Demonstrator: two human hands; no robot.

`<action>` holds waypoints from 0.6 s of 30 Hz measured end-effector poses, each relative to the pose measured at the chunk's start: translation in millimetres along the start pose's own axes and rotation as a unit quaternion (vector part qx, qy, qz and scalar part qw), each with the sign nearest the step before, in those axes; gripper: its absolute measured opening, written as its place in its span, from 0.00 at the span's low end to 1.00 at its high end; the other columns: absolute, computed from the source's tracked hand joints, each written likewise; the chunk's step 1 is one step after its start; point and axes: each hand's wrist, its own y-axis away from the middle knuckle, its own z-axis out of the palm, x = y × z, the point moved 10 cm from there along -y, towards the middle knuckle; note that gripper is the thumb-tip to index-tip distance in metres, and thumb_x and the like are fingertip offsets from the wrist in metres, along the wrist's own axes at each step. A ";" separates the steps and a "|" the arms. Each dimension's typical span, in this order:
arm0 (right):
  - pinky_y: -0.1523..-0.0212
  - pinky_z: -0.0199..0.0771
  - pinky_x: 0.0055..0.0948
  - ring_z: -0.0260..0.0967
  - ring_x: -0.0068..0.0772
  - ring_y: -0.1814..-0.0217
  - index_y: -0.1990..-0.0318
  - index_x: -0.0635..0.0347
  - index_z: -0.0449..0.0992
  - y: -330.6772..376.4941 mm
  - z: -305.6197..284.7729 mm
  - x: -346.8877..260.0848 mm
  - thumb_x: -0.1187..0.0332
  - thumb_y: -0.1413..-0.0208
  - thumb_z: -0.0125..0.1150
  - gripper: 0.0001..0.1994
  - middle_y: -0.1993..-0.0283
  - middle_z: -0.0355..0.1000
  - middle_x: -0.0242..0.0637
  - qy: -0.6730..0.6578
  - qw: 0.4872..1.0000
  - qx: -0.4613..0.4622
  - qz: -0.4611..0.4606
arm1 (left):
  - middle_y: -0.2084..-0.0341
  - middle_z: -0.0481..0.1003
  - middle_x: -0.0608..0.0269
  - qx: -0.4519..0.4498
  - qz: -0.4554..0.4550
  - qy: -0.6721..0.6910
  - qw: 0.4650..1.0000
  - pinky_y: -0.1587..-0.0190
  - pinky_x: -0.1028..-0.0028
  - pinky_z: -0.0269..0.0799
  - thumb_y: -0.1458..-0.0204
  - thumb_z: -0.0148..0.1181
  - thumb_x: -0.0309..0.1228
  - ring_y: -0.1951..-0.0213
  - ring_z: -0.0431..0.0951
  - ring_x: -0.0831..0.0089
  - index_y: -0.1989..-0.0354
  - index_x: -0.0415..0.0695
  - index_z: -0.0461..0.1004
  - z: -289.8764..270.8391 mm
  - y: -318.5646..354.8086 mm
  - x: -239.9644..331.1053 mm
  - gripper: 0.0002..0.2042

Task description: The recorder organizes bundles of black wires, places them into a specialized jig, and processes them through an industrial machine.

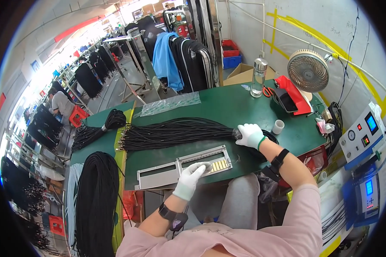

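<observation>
My left hand (190, 180), in a white glove, is over the silver metal frame (158, 177) near the table's front edge. Its fingers are drawn together by the row of yellowish strips (219, 165) in the frame; whatever they pinch is too small to make out. Farther right, my white-gloved right hand (249, 136) is closed over the right part of a long bundle of black cables (176, 133), beside a clear wrapping. The bundle lies across the green table, its metal-tipped ends at the left.
A second cable bundle (99, 128) and a thick black coil (96, 192) lie to the left. Along the back are a plastic bag (171, 104), a glass bottle (258, 78), orange-handled scissors (268, 91), a red-and-black box (287, 100) and a fan (308, 70). A white cup (278, 127) stands right of my hand.
</observation>
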 end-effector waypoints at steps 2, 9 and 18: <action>0.55 0.73 0.40 0.74 0.52 0.56 0.55 0.62 0.74 -3.6 -2.4 -3.2 0.47 0.58 0.66 0.29 0.61 0.75 0.50 -0.045 0.998 -0.035 -0.006 | 0.51 0.74 0.52 -0.022 -0.014 0.042 0.999 0.40 0.65 0.68 0.37 0.49 0.31 0.46 0.74 0.66 0.44 0.34 0.69 -6.8 3.8 -4.4 0.16; 0.58 0.73 0.38 0.75 0.48 0.62 0.64 0.63 0.78 28.0 -79.8 -37.6 0.53 0.58 0.65 0.21 0.67 0.76 0.49 -0.229 0.973 -0.034 -0.019 | 0.42 0.65 0.42 -0.018 -0.118 0.365 0.923 0.36 0.51 0.60 0.41 0.46 0.55 0.40 0.65 0.48 0.36 0.35 0.58 -15.8 -9.2 -3.2 0.36; 0.68 0.70 0.28 0.69 0.26 0.73 0.63 0.64 0.75 143.9 -161.9 -131.0 0.66 0.59 0.71 0.17 0.74 0.72 0.40 -0.387 0.904 0.008 -0.181 | 0.42 0.67 0.46 -0.012 0.175 0.481 0.859 0.37 0.47 0.59 0.49 0.47 0.67 0.43 0.68 0.51 0.40 0.41 0.64 -88.8 -52.4 55.1 0.41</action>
